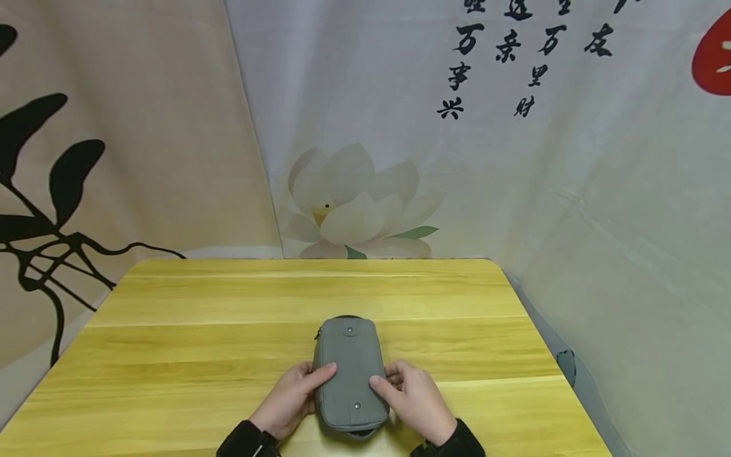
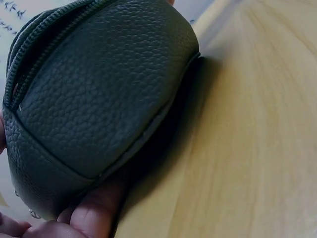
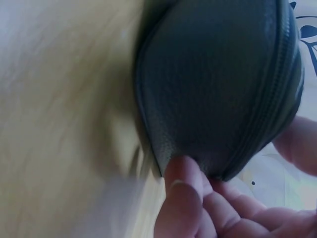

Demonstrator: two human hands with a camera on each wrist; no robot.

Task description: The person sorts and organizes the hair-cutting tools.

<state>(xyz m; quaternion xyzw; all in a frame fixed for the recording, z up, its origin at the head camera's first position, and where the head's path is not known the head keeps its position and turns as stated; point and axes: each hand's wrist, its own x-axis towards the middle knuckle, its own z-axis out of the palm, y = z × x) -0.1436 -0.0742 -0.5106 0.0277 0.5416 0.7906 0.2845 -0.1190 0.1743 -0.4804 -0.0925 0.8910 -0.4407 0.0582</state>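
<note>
A grey-green leather zip pouch (image 1: 351,374) lies near the front middle of the table, with two small metal studs on its top face. My left hand (image 1: 293,393) grips its left edge, thumb on top and the fingers at the side and partly hidden beneath. At the opposite edge, my right hand (image 1: 415,397) holds the pouch with the thumb over the top and the fingers bent against the side. The left wrist view shows a zipper (image 2: 37,49) with its rows of teeth parted over a dark gap. A zipper (image 3: 280,64) also runs along the side in the right wrist view.
The wood-grain table (image 1: 200,355) has rounded far corners. Behind it hangs a pale cloth backdrop (image 1: 365,95) printed with a lotus, dark leaves and black characters. Similar cloth borders the table at the left and right.
</note>
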